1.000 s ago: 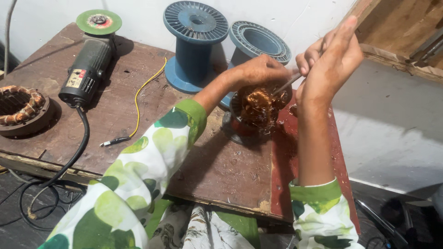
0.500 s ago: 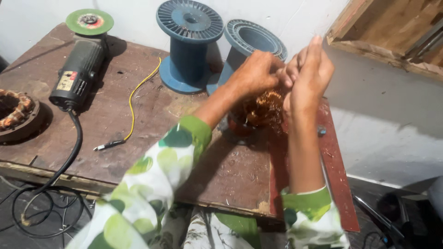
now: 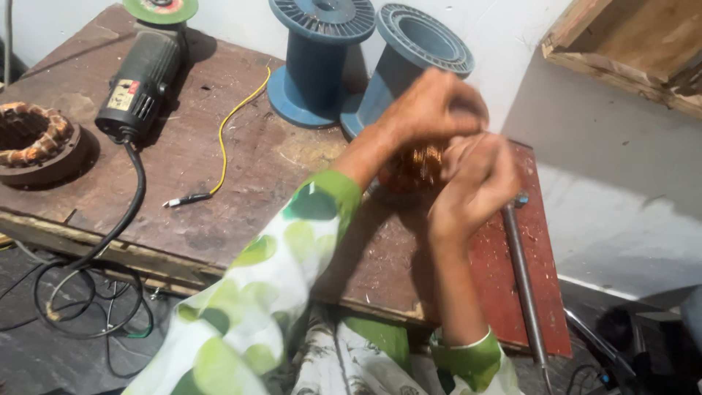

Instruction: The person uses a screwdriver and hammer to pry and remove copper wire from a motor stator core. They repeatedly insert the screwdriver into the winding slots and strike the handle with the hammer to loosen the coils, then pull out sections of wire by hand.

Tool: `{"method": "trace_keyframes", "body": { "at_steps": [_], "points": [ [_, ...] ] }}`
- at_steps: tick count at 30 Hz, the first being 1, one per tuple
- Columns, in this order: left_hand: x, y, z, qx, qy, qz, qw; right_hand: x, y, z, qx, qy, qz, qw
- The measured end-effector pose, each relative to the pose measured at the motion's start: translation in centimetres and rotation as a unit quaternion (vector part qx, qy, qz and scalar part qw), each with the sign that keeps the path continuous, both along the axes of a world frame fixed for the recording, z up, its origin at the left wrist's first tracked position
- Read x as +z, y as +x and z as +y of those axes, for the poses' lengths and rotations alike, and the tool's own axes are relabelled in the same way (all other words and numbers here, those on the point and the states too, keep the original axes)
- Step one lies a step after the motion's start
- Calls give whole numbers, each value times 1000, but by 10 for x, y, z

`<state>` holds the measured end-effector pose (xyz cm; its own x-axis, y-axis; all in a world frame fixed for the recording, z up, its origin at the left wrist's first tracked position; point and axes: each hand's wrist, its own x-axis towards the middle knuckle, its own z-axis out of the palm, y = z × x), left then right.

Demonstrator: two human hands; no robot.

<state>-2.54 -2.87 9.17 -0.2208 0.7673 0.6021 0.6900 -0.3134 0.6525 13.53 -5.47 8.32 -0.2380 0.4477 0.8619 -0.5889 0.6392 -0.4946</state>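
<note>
We see a shiny copper coil (image 3: pixel 418 167), orange-brown and bundled, sitting on the wooden table (image 3: pixel 241 168) right under the fingers of both hands. The left hand (image 3: pixel 431 110) curls over its top. The right hand (image 3: pixel 475 183) presses against its side with bent fingers. The hands are blurry, so we cannot tell how tightly they grip. A long metal rod (image 3: pixel 523 278) lies just beside the right hand. Two blue spools (image 3: pixel 318 58) stand behind the fingers. A grinder (image 3: pixel 142 80) lies well apart.
</note>
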Motion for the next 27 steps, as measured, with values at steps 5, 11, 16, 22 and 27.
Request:
{"method": "trace_keyframes", "body": {
  "at_steps": [5, 11, 16, 22, 27],
  "points": [
    [10, -14, 5, -27, -28, -79, 996, 5, 28, 37, 43, -24, 23, 999],
    [3, -13, 4, 28, -43, -30, 998, 30, 51, 109, 60, -78, 42, 994],
    [-7, -22, -4, 27, -15, -86, 996, 20, 87, 98, -49, -132, 129, 982],
    [5, -12, 12, 83, -156, -72, 982, -100, 85, 120, 29, -370, 93, 924],
    [22, -6, 38, 90, -252, -20, 963, -174, 62, 135, -121, -269, -243, 924]
  ]
}}
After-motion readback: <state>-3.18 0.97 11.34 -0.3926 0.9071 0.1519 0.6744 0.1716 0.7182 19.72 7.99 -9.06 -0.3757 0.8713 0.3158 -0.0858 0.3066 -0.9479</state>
